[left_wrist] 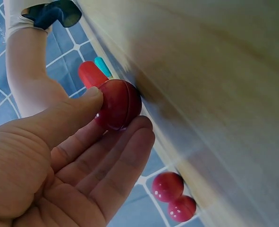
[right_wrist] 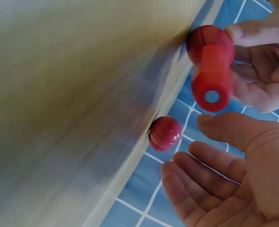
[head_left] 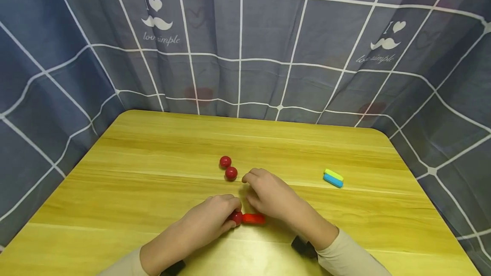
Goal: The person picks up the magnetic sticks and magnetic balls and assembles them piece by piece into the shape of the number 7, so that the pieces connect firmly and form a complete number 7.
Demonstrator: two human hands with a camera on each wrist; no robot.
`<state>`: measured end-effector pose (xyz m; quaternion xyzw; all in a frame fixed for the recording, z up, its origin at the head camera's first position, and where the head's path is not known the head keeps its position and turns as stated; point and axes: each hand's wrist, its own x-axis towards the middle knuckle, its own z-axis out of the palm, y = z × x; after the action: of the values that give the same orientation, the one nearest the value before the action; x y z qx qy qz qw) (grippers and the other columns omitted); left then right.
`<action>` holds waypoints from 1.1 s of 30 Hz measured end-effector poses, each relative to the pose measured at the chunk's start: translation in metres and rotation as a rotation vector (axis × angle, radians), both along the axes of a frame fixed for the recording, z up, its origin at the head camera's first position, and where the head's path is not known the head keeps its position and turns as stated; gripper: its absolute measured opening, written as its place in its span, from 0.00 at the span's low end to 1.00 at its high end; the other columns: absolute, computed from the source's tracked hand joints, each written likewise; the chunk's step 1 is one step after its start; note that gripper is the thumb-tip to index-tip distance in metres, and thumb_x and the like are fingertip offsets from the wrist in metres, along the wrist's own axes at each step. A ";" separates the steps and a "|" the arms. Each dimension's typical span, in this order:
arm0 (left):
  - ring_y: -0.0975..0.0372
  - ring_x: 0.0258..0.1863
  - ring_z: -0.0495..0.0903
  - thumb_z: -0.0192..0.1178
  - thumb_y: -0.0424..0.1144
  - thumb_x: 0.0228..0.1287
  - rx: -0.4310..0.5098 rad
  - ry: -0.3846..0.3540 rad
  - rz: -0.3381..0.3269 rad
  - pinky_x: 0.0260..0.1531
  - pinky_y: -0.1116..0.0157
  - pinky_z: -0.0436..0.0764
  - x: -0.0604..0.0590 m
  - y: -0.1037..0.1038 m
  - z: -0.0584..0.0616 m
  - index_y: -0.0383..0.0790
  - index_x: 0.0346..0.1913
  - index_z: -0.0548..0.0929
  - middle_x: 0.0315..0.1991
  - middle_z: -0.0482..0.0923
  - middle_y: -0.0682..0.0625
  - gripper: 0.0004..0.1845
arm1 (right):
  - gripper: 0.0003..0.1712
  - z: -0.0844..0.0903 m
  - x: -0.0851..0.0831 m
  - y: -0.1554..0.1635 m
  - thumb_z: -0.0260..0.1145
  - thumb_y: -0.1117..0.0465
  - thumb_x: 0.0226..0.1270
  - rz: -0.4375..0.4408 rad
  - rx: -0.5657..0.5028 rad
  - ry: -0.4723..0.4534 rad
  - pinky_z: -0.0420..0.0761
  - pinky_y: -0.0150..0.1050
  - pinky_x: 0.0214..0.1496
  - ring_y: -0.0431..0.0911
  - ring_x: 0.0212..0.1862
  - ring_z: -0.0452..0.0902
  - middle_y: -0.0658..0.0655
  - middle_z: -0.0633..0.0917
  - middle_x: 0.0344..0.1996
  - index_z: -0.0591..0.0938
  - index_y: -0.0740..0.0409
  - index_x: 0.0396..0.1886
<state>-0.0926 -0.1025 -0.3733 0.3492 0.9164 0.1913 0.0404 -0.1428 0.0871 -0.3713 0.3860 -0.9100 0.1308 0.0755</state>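
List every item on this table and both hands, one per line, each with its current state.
Left hand: grip pinched on the red ball.
Red ball: held, touching the table.
Red cylinder: lying flat, end against the held ball.
Right hand: open, holding nothing, over the cylinder.
Two loose red balls: resting side by side.
Yellow and blue blocks: lying together, untouched.

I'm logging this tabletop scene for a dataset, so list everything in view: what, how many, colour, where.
red ball: one, red, near edge of table, pinched by the left hand
red cylinder: one, red, lying right beside that ball, below the right hand
loose red balls: two, red, mid-table, close together
blocks: two, yellow-green and blue, side by side, right part of table
table: one, light wood
curtain: grey-blue with white grid, behind and beside the table
left hand: grips the ball
right hand: fingers relaxed, holds nothing
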 end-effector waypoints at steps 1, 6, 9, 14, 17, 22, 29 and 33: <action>0.71 0.23 0.68 0.67 0.38 0.52 -0.002 -0.002 0.000 0.24 0.75 0.71 0.000 0.000 0.000 0.47 0.28 0.74 0.25 0.69 0.61 0.10 | 0.15 0.000 -0.002 -0.001 0.65 0.62 0.52 -0.002 0.001 0.004 0.75 0.34 0.43 0.42 0.40 0.73 0.49 0.78 0.37 0.79 0.57 0.42; 0.71 0.23 0.68 0.67 0.39 0.52 -0.006 -0.011 -0.002 0.24 0.75 0.70 -0.001 0.002 0.001 0.47 0.29 0.74 0.25 0.69 0.61 0.10 | 0.20 -0.004 -0.014 -0.008 0.65 0.63 0.51 0.000 0.014 0.022 0.74 0.36 0.48 0.44 0.44 0.73 0.50 0.77 0.42 0.77 0.56 0.47; 0.71 0.23 0.68 0.67 0.39 0.52 -0.009 -0.015 -0.003 0.24 0.75 0.70 -0.002 0.002 0.002 0.47 0.29 0.73 0.25 0.69 0.61 0.10 | 0.22 -0.005 -0.019 -0.012 0.65 0.65 0.50 0.024 0.011 0.026 0.72 0.37 0.51 0.45 0.47 0.72 0.50 0.76 0.44 0.76 0.56 0.49; 0.71 0.24 0.68 0.66 0.39 0.53 -0.007 -0.013 -0.009 0.25 0.75 0.70 -0.002 0.002 0.002 0.47 0.29 0.73 0.26 0.69 0.61 0.10 | 0.23 -0.005 -0.027 -0.020 0.65 0.66 0.50 0.048 0.028 0.030 0.69 0.37 0.56 0.45 0.50 0.71 0.50 0.76 0.47 0.75 0.55 0.50; 0.71 0.24 0.68 0.66 0.39 0.53 -0.006 -0.014 -0.011 0.25 0.75 0.70 -0.002 0.003 0.002 0.47 0.29 0.73 0.26 0.69 0.62 0.10 | 0.20 -0.006 -0.030 -0.023 0.64 0.66 0.50 0.057 0.044 0.023 0.70 0.37 0.55 0.45 0.48 0.72 0.50 0.76 0.46 0.77 0.54 0.47; 0.70 0.24 0.68 0.66 0.39 0.52 -0.010 -0.022 -0.004 0.25 0.74 0.70 -0.002 0.003 0.002 0.48 0.29 0.73 0.26 0.69 0.62 0.10 | 0.15 -0.008 -0.033 -0.027 0.65 0.65 0.52 0.065 0.046 0.001 0.73 0.34 0.48 0.42 0.41 0.73 0.48 0.76 0.39 0.78 0.53 0.43; 0.70 0.24 0.68 0.66 0.39 0.53 -0.012 -0.025 0.006 0.26 0.75 0.71 -0.001 0.001 0.002 0.47 0.29 0.73 0.26 0.69 0.61 0.09 | 0.08 -0.009 -0.034 -0.027 0.67 0.63 0.53 0.060 0.073 -0.011 0.71 0.28 0.33 0.38 0.30 0.68 0.45 0.71 0.27 0.77 0.51 0.33; 0.70 0.24 0.68 0.66 0.39 0.53 -0.017 -0.026 0.015 0.25 0.75 0.70 -0.001 0.000 0.002 0.47 0.29 0.73 0.25 0.69 0.61 0.10 | 0.07 -0.009 -0.034 -0.025 0.67 0.62 0.53 0.047 0.099 -0.012 0.71 0.28 0.32 0.38 0.29 0.67 0.45 0.71 0.26 0.77 0.51 0.31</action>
<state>-0.0935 -0.1022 -0.3715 0.3394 0.9200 0.1882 0.0541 -0.1764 0.0619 -0.3808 0.4098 -0.9065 0.0893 0.0479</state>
